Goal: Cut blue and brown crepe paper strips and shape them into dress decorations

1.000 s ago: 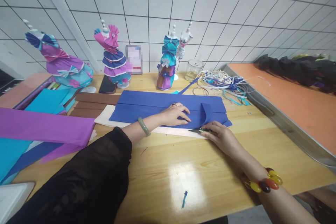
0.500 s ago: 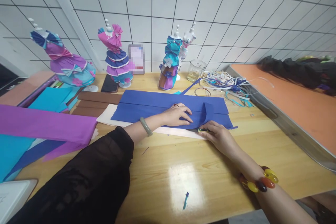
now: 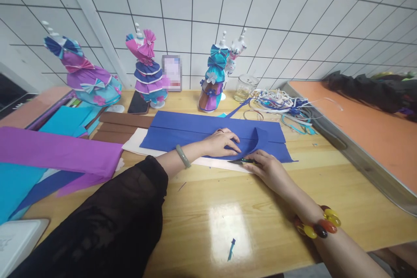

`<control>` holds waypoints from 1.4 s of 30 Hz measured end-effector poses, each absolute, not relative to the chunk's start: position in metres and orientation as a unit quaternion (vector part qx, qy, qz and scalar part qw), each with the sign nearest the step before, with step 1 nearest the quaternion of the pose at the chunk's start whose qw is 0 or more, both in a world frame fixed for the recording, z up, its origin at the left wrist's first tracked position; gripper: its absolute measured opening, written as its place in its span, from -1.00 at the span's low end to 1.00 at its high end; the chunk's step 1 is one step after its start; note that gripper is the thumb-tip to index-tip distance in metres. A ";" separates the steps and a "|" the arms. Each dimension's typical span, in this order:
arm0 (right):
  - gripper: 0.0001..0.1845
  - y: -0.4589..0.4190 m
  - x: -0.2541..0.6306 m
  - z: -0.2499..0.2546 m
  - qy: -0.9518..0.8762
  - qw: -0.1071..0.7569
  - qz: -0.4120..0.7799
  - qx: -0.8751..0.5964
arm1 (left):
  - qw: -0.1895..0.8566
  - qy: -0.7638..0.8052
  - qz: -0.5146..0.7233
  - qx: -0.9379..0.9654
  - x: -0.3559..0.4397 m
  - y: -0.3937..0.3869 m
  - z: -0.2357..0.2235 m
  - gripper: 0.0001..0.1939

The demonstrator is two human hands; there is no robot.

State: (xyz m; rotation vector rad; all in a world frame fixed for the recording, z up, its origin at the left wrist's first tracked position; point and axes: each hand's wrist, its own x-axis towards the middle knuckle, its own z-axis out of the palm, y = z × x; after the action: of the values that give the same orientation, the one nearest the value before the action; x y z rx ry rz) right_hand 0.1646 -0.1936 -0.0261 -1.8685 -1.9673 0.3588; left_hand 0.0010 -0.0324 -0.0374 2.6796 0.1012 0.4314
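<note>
Head view: blue fabric point(image 3: 182, 124) is laid flat across the middle of the wooden table point(image 3: 280, 221), partly over a white sheet point(image 3: 134, 142). It is pressed down by the left hand point(image 3: 223, 142), palm down, fingers spread, nothing gripped. A dark-bladed cutter point(image 3: 237, 162) is gripped in the right hand point(image 3: 265, 165), blades pointed left along the fabric's near edge; blade opening cannot be told. A blue flap point(image 3: 260, 137) is curled up just beside the right hand. Brown fabric point(image 3: 119, 127) is partly covered at left; purple fabric point(image 3: 65, 150) is piled farther left. A ribbon tangle point(image 3: 276, 100) and a glass point(image 3: 246, 87) are placed behind, right. A teal scrap point(image 3: 231, 249) is seen near the front edge.
</note>
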 end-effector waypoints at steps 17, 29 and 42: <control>-0.71 -0.195 0.159 -0.028 -0.708 0.192 0.122 -0.669 | 0.206 0.026 0.167 0.964 0.002 -0.030 -0.042 -0.78; -0.71 -0.187 0.150 -0.030 -0.718 0.192 0.107 -0.661 | 0.211 0.029 0.166 0.963 0.002 -0.030 -0.043 -0.79; -0.70 -0.191 0.148 -0.028 -0.707 0.197 0.126 -0.668 | 0.194 0.000 0.148 0.970 -0.007 -0.028 -0.032 -0.74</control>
State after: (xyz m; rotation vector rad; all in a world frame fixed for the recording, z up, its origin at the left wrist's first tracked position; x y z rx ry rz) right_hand 0.1481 -0.1914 -0.0278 -1.8697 -1.9788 0.3537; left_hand -0.0072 -0.0281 -0.0318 2.7196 0.0004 0.4159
